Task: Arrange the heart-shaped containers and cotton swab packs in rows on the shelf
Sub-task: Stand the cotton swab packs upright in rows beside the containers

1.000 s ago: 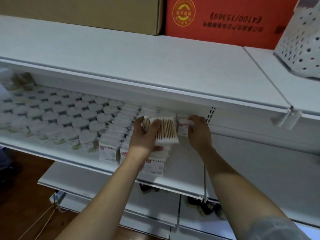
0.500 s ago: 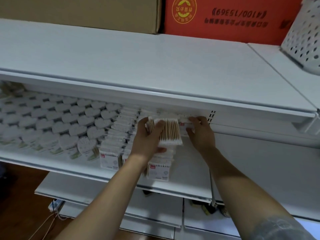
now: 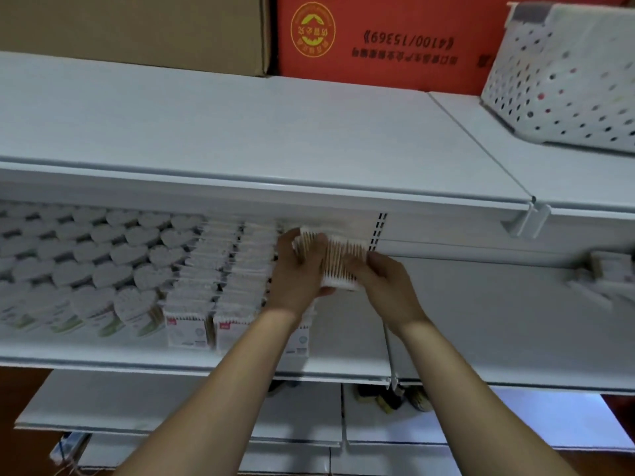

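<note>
White shelf [image 3: 343, 341]: heart-shaped containers [image 3: 103, 262] in rows at left, cotton swab packs [image 3: 220, 276] in rows just beside them. Held pack [image 3: 338, 261] above the bare shelf, right of those rows; swab sticks run front-to-back, cotton tips at the near edge. Left hand [image 3: 297, 274] grips its left side, thumb over the top. Right hand [image 3: 386, 281] grips its right near corner.
</note>
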`<state>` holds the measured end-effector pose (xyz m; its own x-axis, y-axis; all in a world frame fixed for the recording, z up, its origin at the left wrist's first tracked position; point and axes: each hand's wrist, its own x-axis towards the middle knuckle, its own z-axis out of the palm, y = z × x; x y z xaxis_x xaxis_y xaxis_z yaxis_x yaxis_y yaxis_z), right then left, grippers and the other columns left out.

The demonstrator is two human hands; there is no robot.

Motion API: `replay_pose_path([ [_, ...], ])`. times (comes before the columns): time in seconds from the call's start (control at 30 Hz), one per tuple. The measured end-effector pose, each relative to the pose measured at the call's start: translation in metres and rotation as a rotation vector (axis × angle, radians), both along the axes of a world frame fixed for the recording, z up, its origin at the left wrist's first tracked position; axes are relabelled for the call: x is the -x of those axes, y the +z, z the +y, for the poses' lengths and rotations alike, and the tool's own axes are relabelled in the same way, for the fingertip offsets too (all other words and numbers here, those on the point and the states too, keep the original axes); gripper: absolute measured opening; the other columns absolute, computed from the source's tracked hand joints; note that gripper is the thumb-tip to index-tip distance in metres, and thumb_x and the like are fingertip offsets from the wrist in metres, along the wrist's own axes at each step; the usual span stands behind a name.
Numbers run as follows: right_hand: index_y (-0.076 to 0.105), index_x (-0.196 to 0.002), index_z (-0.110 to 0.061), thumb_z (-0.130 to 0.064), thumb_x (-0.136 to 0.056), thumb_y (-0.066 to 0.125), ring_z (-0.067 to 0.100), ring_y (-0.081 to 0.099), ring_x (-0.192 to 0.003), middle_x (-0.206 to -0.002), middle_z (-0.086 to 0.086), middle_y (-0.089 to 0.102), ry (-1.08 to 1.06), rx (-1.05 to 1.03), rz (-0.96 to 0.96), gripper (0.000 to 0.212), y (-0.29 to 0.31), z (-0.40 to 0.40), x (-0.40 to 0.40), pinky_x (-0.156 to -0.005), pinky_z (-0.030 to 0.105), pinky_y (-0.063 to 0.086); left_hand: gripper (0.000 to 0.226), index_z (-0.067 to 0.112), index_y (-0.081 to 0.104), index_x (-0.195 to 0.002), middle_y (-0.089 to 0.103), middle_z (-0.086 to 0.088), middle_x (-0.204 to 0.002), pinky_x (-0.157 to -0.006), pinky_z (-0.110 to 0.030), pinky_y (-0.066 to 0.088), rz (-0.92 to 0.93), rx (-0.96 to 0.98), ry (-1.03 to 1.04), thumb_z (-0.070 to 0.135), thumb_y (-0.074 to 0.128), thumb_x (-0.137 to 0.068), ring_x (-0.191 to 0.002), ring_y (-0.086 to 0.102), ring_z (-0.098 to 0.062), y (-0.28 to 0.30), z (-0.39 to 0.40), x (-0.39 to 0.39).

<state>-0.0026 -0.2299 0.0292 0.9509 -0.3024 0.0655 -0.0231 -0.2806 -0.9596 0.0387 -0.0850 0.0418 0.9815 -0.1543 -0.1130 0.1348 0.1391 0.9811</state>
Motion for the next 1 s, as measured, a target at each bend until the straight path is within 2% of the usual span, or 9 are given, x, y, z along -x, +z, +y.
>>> replay_pose_path([
  [0.1,0.066,-0.099,-0.009,-0.026,-0.089,0.07,0.028,0.069,-0.093,-0.097,0.011,0.071,-0.266,-0.267,-0.07,0.019,0.002,-0.015,0.009,-0.076,0.045,0.061,0.037,0.032,0.038,-0.136,0.049,-0.006,-0.134,-0.061,-0.031,0.062,0.0,-0.003,0.009,0.03,0.053,-0.102,-0.102,0.06,-0.016,-0.006,-0.002,-0.001],
  [0.2,0.055,-0.092,-0.021,-0.038,-0.083,0.076,0.008,0.061,-0.076,-0.081,-0.007,0.061,-0.498,0.142,-0.148,0.029,0.002,-0.023,0.016,-0.071,0.031,0.048,0.038,0.032,0.039,-0.138,0.053,-0.009,-0.134,-0.063,-0.037,0.063,0.01,-0.022,-0.006,0.028,0.053,-0.103,-0.106,0.062,-0.023,-0.006,-0.009,0.003],
  [0.33,0.063,-0.113,-0.021,-0.043,-0.088,0.066,0.012,0.056,-0.106,-0.113,-0.005,0.061,-0.264,0.484,-0.331,0.033,-0.008,0.006,0.027,-0.088,0.022,0.043,0.039,0.031,0.039,-0.14,0.057,-0.008,-0.132,-0.061,-0.035,0.061,0.05,0.045,-0.042,0.038,0.049,-0.103,-0.104,0.066,-0.022,0.003,-0.026,0.015],
  [0.47,0.065,-0.127,-0.032,-0.045,-0.097,0.047,0.008,0.042,-0.134,-0.143,-0.006,0.049,-0.162,0.327,-0.313,0.037,-0.019,-0.001,0.037,-0.111,0.02,0.034,0.051,0.03,0.044,-0.137,0.061,-0.008,-0.131,-0.071,-0.048,0.062,0.059,0.127,-0.037,0.058,0.053,-0.095,-0.107,0.069,-0.024,0.008,-0.027,0.019],
  [0.53,0.063,-0.126,-0.041,-0.044,-0.096,0.049,0.007,0.045,-0.133,-0.143,-0.011,0.05,-0.106,0.262,-0.286,0.033,-0.016,-0.01,0.039,-0.109,0.031,0.042,0.069,0.032,0.044,-0.139,0.061,-0.008,-0.132,-0.073,-0.051,0.061,0.068,0.119,-0.037,0.069,0.057,-0.083,-0.11,0.067,-0.027,0.011,-0.028,0.021],
  [0.6,0.057,-0.119,-0.054,-0.048,-0.09,0.058,0.007,0.052,-0.123,-0.129,-0.025,0.054,-0.078,0.26,-0.264,0.029,-0.009,-0.016,0.041,-0.097,0.029,0.049,0.079,0.035,0.042,-0.14,0.062,-0.008,-0.131,-0.073,-0.051,0.061,0.082,0.121,-0.038,0.073,0.062,-0.073,-0.112,0.066,-0.029,0.014,-0.031,0.024],
  [0.7,0.05,-0.112,-0.058,-0.046,-0.082,0.074,-0.003,0.054,-0.105,-0.112,-0.025,0.055,-0.064,0.24,-0.193,0.041,-0.003,-0.023,0.042,-0.08,0.013,0.043,0.071,0.038,0.033,-0.146,0.059,-0.001,-0.133,-0.065,-0.036,0.061,0.052,0.051,-0.028,0.048,0.07,-0.087,-0.109,0.066,-0.021,0.012,-0.035,0.027],
  [0.8,0.048,-0.121,-0.051,-0.043,-0.079,0.078,-0.005,0.058,-0.1,-0.113,-0.016,0.06,-0.063,0.189,-0.178,0.052,-0.005,-0.028,0.039,-0.078,0.014,0.046,0.071,0.035,0.029,-0.15,0.058,0.001,-0.132,-0.058,-0.028,0.057,0.039,0.034,0.02,0.026,0.069,-0.093,-0.099,0.069,-0.018,0.005,-0.036,0.029],
  [1.0,0.037,-0.144,-0.052,-0.024,-0.092,0.069,0.006,0.066,-0.092,-0.116,-0.014,0.066,0.298,0.171,-0.08,0.067,0.004,-0.056,0.028,-0.078,0.021,0.052,0.048,0.043,0.04,-0.131,0.063,0.006,-0.118,-0.055,-0.021,0.054,-0.029,-0.108,-0.005,0.037,0.068,-0.092,-0.085,0.07,-0.002,0.006,-0.026,0.03],
])
